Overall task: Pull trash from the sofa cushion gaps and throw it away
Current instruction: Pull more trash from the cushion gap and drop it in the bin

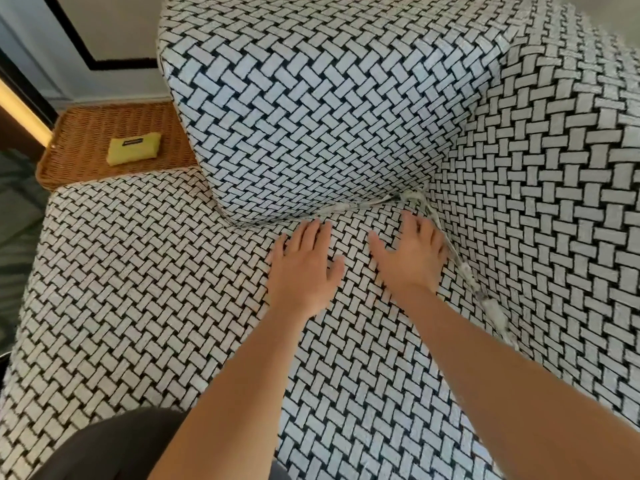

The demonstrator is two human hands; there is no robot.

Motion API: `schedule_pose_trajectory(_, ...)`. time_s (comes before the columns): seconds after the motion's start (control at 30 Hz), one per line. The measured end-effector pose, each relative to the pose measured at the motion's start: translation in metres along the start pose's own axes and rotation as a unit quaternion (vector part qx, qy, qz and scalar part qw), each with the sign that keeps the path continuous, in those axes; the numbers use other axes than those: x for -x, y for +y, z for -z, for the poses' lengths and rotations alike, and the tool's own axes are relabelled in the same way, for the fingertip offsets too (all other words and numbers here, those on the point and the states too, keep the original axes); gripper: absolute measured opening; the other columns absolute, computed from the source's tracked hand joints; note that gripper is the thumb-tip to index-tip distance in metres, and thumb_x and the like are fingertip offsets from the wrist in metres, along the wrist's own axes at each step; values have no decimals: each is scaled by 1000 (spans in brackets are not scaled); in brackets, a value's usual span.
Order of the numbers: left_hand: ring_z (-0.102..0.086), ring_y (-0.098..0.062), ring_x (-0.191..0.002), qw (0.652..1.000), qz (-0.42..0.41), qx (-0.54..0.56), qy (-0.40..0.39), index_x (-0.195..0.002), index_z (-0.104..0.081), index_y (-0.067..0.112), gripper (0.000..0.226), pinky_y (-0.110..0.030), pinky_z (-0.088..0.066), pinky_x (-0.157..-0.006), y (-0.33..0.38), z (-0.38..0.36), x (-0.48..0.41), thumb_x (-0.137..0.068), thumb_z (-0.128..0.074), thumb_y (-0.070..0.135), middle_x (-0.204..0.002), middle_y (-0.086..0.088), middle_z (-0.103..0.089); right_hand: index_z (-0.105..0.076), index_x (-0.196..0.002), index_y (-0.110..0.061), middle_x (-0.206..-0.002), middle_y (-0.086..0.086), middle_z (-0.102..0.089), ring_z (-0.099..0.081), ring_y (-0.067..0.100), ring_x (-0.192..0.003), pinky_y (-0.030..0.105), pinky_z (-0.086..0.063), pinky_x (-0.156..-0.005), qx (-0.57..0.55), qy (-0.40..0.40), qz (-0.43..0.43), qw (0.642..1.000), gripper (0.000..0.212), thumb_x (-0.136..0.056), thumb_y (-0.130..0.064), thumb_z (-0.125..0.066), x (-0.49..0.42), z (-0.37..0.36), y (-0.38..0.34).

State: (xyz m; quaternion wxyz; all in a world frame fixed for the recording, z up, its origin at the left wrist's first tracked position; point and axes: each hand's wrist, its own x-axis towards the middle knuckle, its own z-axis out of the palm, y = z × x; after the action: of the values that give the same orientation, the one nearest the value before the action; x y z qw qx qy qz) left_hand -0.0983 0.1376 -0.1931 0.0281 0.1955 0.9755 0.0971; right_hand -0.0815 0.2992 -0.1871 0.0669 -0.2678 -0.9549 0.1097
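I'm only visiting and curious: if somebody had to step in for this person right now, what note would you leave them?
Left hand: open, flat on the seat cushion, holding nothing.
Right hand: open, flat on the same cushion, right beside the right-side gap.
Trash: whitish scraps lie along that right-side gap; a thin white strip runs in the gap under the back cushion.
Done: nothing visibly pulled out yet.
Left: pull out all scraps and throw them away. No bin is in view.
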Motion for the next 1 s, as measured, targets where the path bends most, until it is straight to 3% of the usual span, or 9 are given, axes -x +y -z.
schedule_pose_trajectory(0.13,-15,-16,-142,1000,15,-5,12,-148,-11,18,67,-45,-10,-116,4,-1,-27,-93,-17,55,-155,0,-18,-33,-138,-22,-138,11,-35,-26,32,-130,49,-23,-107,-5,3,-21,1000,74,-81,-67,-42,-20,-5,-5)
schedule_pose_trajectory(0.4,-39,-28,-126,988,154,-7,9,-131,-41,11,64,-49,-27,-104,26,2,-62,-90,-27,57,-133,-9,-50,-41,-134,-20,-135,11,-42,-33,31,-124,45,-24,-103,-23,2,-75,997,66,-82,-61,-46,-54,-8,-12)
schedule_pose_trajectory(0.6,-42,-30,-118,978,208,11,5,-114,-55,9,64,-47,-27,-99,30,0,-78,-88,-30,61,-122,-11,-57,-47,-131,-21,-134,10,-45,-35,31,-123,44,-26,-98,-11,-17,-88,996,64,-81,-60,-48,-65,-6,-17)
schedule_pose_trajectory(1.0,-46,-27,-119,976,210,44,23,-115,-56,14,67,-45,-27,-104,24,-7,-81,-84,-31,68,-120,-7,-59,-56,-116,-26,-121,8,-52,-41,29,-116,43,-27,-95,-25,-8,-84,996,48,-77,-53,-52,-72,-10,-18)
